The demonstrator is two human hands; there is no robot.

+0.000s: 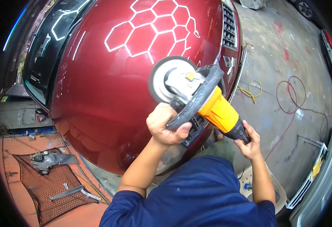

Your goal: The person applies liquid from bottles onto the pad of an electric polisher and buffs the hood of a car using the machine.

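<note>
A yellow and black car polisher [219, 110] is held in both hands over a glossy dark red car hood [109, 90]. My left hand [166, 125] wraps round the black loop handle near the polisher's head. Around the black rear end of the body, my right hand [249, 142] is closed. The round pale pad [161, 79] lies over the hood paint; whether it presses on it I cannot tell. Hexagon-shaped light reflections show on the hood just beyond the pad.
The car's grille [229, 28] is at the upper right. A yellow cord [252, 92] and a thin red hose [294, 106] lie on the stained floor. At the lower left, a black net [52, 189] with metal parts lies on an orange surface. A pale chair [281, 185] stands behind my right arm.
</note>
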